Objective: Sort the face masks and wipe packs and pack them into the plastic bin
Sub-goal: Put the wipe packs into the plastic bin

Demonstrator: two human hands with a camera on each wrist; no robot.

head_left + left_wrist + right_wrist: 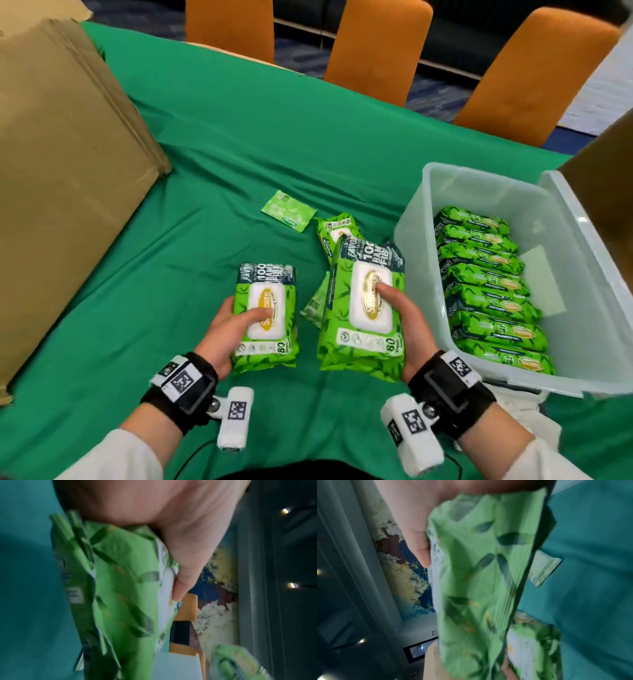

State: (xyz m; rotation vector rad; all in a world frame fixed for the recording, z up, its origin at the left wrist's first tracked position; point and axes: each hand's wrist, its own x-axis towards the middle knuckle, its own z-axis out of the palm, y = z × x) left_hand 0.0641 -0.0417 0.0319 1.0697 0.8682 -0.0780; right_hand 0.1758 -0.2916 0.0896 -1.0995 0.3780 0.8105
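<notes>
Wipe packs are being picked up: one pack [265, 313] is gripped by the left hand [227, 329], another pack [364, 308] by the right hand [406, 320]. Next, they probably should be set in the plastic bin [414, 219] beside the row.

We're looking at what seems to be a meeting or function room, set up as a packing station. A long table [239, 144] wears a green cloth, and three orange upholstered chairs [376, 48] line its far side. Patterned blue carpet [301, 58] runs beneath them, the kind you find in conference halls. Big cardboard boxes [61, 164] stand on the table. The wrist views are blurry, but small ceiling lights [285, 510] glow in there.
</notes>
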